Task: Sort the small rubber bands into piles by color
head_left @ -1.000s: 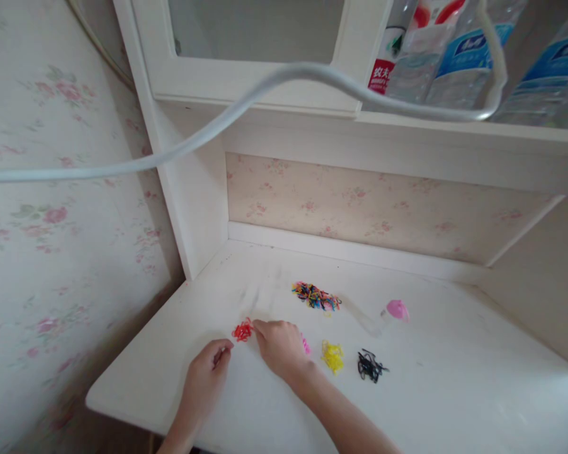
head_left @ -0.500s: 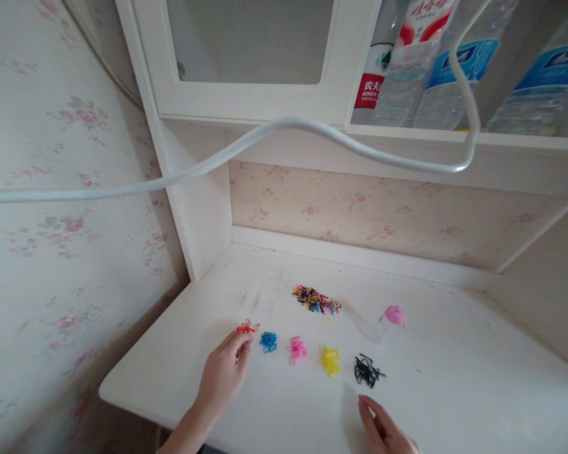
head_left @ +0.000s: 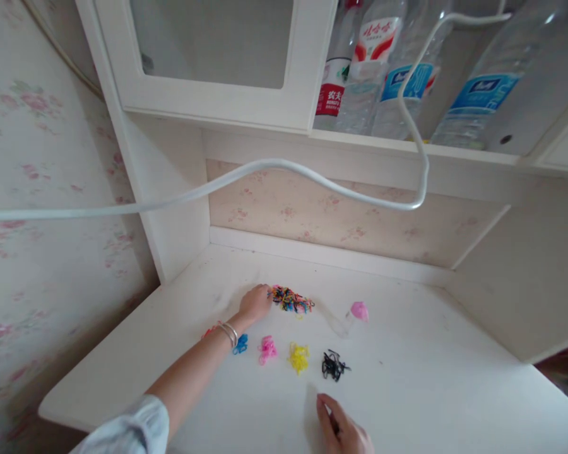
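My left hand [head_left: 256, 304] reaches over the table to the left end of a mixed pile of small coloured rubber bands [head_left: 292, 299]. Its fingers are curled together at the pile's edge, and what they grip is hidden. Under my left forearm, red rubber bands [head_left: 210, 331] are partly covered, and blue rubber bands [head_left: 241, 344] show beside the wrist. Pink rubber bands [head_left: 267, 350], yellow rubber bands [head_left: 298, 357] and black rubber bands [head_left: 334, 365] lie further right in separate heaps. Below the black heap my right hand [head_left: 343, 429] rests with thumb and forefinger pinched; any held thing is too small to make out.
A clear container with a pink top [head_left: 360, 311] lies right of the mixed pile on the white table [head_left: 407, 391]. A white cable [head_left: 274, 164] hangs across the view. Above, plastic bottles [head_left: 369, 69] stand on a shelf beside a cabinet door [head_left: 218, 101].
My left hand has moved from the red heap up and across to the mixed pile. My right hand keeps its place below the black heap. The view has shifted to the right.
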The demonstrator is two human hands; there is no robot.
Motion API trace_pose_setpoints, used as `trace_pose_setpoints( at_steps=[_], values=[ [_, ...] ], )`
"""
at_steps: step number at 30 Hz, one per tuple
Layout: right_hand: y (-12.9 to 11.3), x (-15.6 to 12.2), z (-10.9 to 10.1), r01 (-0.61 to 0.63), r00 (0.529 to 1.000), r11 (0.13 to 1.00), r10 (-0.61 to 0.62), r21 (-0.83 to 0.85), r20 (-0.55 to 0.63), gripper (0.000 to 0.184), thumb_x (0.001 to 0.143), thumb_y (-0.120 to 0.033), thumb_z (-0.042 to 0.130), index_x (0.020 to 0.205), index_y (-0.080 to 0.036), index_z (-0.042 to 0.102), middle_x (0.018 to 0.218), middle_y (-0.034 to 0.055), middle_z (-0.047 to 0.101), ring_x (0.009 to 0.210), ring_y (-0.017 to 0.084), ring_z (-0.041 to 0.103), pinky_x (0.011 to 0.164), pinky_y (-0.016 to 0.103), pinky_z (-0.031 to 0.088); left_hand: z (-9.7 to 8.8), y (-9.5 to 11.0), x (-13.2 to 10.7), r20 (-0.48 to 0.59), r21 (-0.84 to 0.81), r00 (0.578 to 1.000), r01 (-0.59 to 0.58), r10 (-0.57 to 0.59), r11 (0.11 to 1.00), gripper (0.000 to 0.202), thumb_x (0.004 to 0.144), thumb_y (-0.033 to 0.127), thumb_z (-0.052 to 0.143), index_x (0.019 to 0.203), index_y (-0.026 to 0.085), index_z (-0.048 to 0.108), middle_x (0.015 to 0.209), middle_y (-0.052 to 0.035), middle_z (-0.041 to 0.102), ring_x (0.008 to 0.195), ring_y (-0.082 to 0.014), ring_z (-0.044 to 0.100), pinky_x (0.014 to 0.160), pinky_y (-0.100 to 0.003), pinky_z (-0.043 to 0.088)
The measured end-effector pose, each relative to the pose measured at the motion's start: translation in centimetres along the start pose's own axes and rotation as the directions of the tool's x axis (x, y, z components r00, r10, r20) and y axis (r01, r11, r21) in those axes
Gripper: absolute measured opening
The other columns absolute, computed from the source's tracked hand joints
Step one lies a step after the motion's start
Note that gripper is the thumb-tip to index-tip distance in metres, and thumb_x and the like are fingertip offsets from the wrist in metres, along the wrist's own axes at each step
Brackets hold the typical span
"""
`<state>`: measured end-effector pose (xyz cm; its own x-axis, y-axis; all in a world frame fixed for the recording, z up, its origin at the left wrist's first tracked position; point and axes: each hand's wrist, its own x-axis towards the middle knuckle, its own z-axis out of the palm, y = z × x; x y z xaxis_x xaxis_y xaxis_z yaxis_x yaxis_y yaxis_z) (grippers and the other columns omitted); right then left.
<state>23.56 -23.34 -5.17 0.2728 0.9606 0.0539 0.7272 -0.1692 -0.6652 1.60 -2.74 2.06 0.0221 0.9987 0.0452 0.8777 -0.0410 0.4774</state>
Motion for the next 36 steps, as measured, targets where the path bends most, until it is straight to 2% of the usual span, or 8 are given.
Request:
trace_pose_setpoints(
  at_steps=[6,13,19,23,28,32,36],
  values=[
    [-1.2,-0.2,-1.9,0.111,0.985,0.994,-0.111,0.013,0.134,0.044,0.085,-0.052,0.034,0.095,-0.03,0.07,0.079,0.0006,0.072,0.071,0.016,0.066,0.062,0.019,0.045,1.7,-0.4,1.3,0.032,0.02,0.999,0.016,-0.017,1.0,0.029,0.088,0.032,0.051,0.112,0.017,0.055,0.115,-0.0073,0.056,0.098,-0.0183,0.057,0.084,-0.04,0.048],
    [-0.9,-0.3,-1.5,0.099,0.995,0.99,-0.1,0.101,0.007,0.049,0.082,-0.06,0.036,0.088,-0.027,0.072,0.074,0.0015,0.072,0.062,0.015,0.065,0.06,0.02,0.046,2.2,-1.0,2.0,0.045,-0.007,0.999,0.03,-0.03,1.0,0.029,0.087,0.032,0.052,0.112,0.017,0.055,0.114,-0.007,0.057,0.097,-0.018,0.058,0.082,-0.039,0.049],
    [-1.4,-0.3,-2.5,0.108,0.983,0.99,-0.121,0.094,0.136,0.047,0.085,-0.056,0.035,0.094,-0.026,0.07,0.082,0.0031,0.072,0.071,0.016,0.066,0.065,0.019,0.047,2.7,-1.7,2.4,0.071,-0.072,0.997,0.039,-0.034,0.997,0.03,0.087,0.032,0.052,0.113,0.016,0.054,0.114,-0.0073,0.057,0.097,-0.0182,0.058,0.082,-0.039,0.049],
    [-1.3,-0.3,-2.7,0.112,0.982,0.989,-0.125,0.093,0.14,0.046,0.086,-0.055,0.035,0.094,-0.026,0.07,0.083,0.0032,0.072,0.07,0.016,0.065,0.064,0.019,0.046,2.6,-2.0,2.2,0.061,-0.118,0.998,0.038,-0.031,0.992,0.03,0.088,0.032,0.052,0.112,0.016,0.055,0.113,-0.0072,0.057,0.096,-0.018,0.058,0.082,-0.039,0.049],
    [-1.2,-0.3,-2.6,0.109,0.985,0.988,-0.122,0.114,0.124,0.048,0.086,-0.056,0.036,0.093,-0.024,0.07,0.074,0.0031,0.071,0.064,0.014,0.064,0.061,0.018,0.045,1.9,-2.3,2.3,0.031,-0.162,0.999,0.049,-0.044,0.986,0.03,0.088,0.033,0.052,0.112,0.016,0.055,0.112,-0.007,0.058,0.094,-0.0177,0.058,0.081,-0.039,0.05],
    [-1.3,-0.4,-2.8,0.112,0.984,0.986,-0.127,0.124,0.122,0.048,0.087,-0.055,0.034,0.096,-0.023,0.069,0.081,0.0038,0.072,0.067,0.014,0.064,0.062,0.018,0.045,1.4,-3.3,2.7,0.009,-0.17,0.999,0.047,-0.047,0.984,0.03,0.087,0.033,0.052,0.112,0.016,0.055,0.113,-0.007,0.057,0.096,-0.0186,0.058,0.082,-0.039,0.049],
    [-1.3,-0.4,-2.8,0.089,0.987,0.986,-0.106,0.141,0.118,0.047,0.087,-0.054,0.035,0.097,-0.024,0.068,0.08,0.0029,0.071,0.064,0.014,0.063,0.061,0.018,0.044,1.1,-4.2,2.7,-0.012,-0.165,0.998,0.059,-0.061,0.985,0.031,0.088,0.033,0.052,0.113,0.016,0.054,0.113,-0.0072,0.057,0.096,-0.0184,0.058,0.082,-0.04,0.049]
  ],
)
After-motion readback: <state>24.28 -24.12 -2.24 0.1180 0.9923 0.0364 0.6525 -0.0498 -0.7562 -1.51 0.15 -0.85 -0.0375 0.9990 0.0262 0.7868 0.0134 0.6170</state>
